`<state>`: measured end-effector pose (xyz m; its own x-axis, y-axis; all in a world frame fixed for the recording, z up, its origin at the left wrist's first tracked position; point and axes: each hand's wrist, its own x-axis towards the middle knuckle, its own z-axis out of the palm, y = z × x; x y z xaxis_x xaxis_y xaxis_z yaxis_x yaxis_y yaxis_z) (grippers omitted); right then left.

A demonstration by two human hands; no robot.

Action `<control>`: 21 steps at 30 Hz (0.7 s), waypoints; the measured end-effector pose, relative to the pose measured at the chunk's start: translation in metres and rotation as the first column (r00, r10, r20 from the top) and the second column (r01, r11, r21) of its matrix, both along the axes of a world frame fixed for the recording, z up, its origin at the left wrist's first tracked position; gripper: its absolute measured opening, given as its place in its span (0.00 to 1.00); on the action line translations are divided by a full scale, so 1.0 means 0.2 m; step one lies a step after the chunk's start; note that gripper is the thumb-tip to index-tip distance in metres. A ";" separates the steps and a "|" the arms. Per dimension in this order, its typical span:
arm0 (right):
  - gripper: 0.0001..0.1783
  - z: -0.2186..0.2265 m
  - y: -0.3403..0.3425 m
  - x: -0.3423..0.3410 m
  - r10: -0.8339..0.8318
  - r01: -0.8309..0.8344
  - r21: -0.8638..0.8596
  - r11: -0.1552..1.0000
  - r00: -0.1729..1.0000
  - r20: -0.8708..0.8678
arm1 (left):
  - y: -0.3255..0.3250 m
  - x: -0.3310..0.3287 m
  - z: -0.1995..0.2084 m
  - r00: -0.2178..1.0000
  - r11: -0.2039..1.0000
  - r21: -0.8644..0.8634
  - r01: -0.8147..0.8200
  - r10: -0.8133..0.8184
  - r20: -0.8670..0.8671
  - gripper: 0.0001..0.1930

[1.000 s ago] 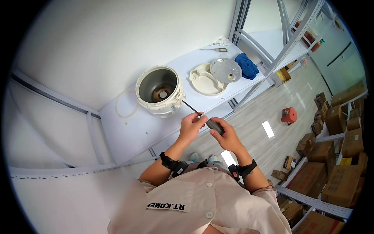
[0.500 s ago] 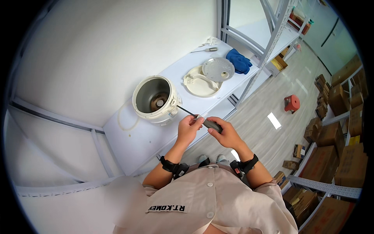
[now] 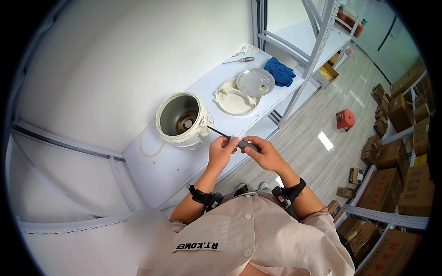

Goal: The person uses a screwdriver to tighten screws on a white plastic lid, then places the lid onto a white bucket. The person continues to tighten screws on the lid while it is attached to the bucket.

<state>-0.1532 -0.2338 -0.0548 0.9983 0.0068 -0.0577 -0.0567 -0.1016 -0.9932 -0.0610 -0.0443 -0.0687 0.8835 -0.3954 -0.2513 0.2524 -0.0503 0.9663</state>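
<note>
Both my hands are closed on one screwdriver (image 3: 248,146) with a grey handle and a dark shaft. My right hand (image 3: 266,154) grips the handle, while my left hand (image 3: 222,152) pinches it near where the shaft begins. The shaft points up and left, its tip at or close to the side of a cream rice cooker body (image 3: 199,128). That cooker has no lid on and stands tilted toward me on the white table; its inside is grey with a brownish bottom and a round centre piece. Whether the tip sits in a screw is too small to tell.
Behind the cooker lie a cream lid part (image 3: 235,102), a round metal plate (image 3: 256,83), a blue cloth or glove (image 3: 279,72) and a second screwdriver (image 3: 246,59). A white shelf frame (image 3: 317,50) rises at the table's right end. A red stool (image 3: 345,119) and cardboard boxes (image 3: 382,186) are farther right.
The view has shifted slightly. My right-hand fingers have changed their place a little on the screwdriver handle; both hands still hold it, and the cooker stays where it was.
</note>
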 end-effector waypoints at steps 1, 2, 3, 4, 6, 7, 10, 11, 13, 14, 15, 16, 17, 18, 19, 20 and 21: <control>0.21 0.03 0.00 0.01 0.020 -0.011 0.103 0.995 0.996 -0.085 | 0.00 0.00 0.00 1.000 1.000 -0.003 -0.002 0.002 0.001 0.17; 0.20 0.06 0.00 0.01 0.048 -0.013 0.206 0.978 0.985 -0.167 | 0.00 0.00 -0.01 1.000 1.000 -0.007 -0.005 0.005 0.003 0.16; 0.20 0.09 0.00 0.02 0.061 0.004 0.281 0.960 0.973 -0.222 | 0.00 0.00 0.00 1.000 1.000 -0.011 -0.007 0.007 -0.002 0.17; 0.20 0.11 -0.01 0.03 0.078 0.025 0.353 0.935 0.958 -0.275 | -0.01 0.00 0.01 1.000 1.000 -0.015 -0.010 0.010 -0.007 0.17; 0.21 0.12 -0.01 0.03 0.110 0.045 0.428 0.903 0.938 -0.330 | -0.02 -0.01 0.02 1.000 0.999 -0.033 -0.016 0.016 -0.016 0.18; 0.21 0.11 -0.02 0.04 0.120 0.040 0.434 0.900 0.934 -0.336 | -0.03 -0.01 0.01 1.000 0.999 -0.048 -0.019 0.018 -0.020 0.18; 0.20 0.14 -0.01 0.04 0.121 0.009 0.339 0.941 0.926 -0.359 | -0.03 -0.01 0.00 1.000 0.999 -0.050 -0.011 0.010 -0.025 0.19; 0.20 0.15 0.00 0.04 0.115 -0.006 0.287 0.958 0.923 -0.366 | -0.03 -0.01 0.00 1.000 0.999 -0.044 -0.005 0.004 -0.026 0.19; 0.19 0.10 0.01 0.04 0.059 -0.037 0.097 0.995 0.969 -0.240 | -0.02 0.00 -0.03 0.999 1.000 -0.017 0.010 -0.011 -0.034 0.19; 0.19 0.08 0.01 0.03 0.041 -0.042 -0.001 0.999 0.984 -0.171 | -0.01 0.00 -0.04 0.999 1.000 -0.004 0.018 -0.018 -0.038 0.19; 0.17 0.07 0.02 0.02 0.013 -0.017 -0.038 0.999 0.992 -0.124 | -0.01 0.00 -0.04 0.999 1.000 -0.001 0.018 -0.018 -0.040 0.19; 0.15 0.06 0.03 0.01 -0.014 0.009 -0.074 0.997 0.997 -0.076 | -0.01 -0.01 -0.05 0.999 1.000 0.002 0.017 -0.017 -0.042 0.19; 0.14 0.06 0.04 0.01 -0.040 0.037 -0.109 0.993 0.999 -0.026 | -0.02 -0.01 -0.05 0.999 1.000 0.004 0.018 -0.018 -0.044 0.19; 0.14 0.07 0.05 0.01 -0.032 0.048 -0.193 0.980 0.996 0.086 | -0.02 -0.02 -0.05 0.999 1.000 -0.005 0.004 -0.005 -0.044 0.19; 0.15 0.10 0.06 0.01 -0.014 0.068 -0.274 0.959 0.980 0.197 | -0.04 -0.03 -0.05 0.999 1.000 -0.015 -0.009 0.008 -0.043 0.18; 0.16 0.11 0.06 0.00 0.014 0.097 -0.349 0.932 0.953 0.303 | -0.04 -0.04 -0.05 0.999 0.999 -0.025 -0.022 0.020 -0.043 0.18; 0.17 0.13 0.07 0.00 0.021 0.166 -0.498 0.851 0.937 0.347 | -0.04 -0.04 -0.05 0.999 0.999 -0.032 -0.019 0.018 -0.050 0.18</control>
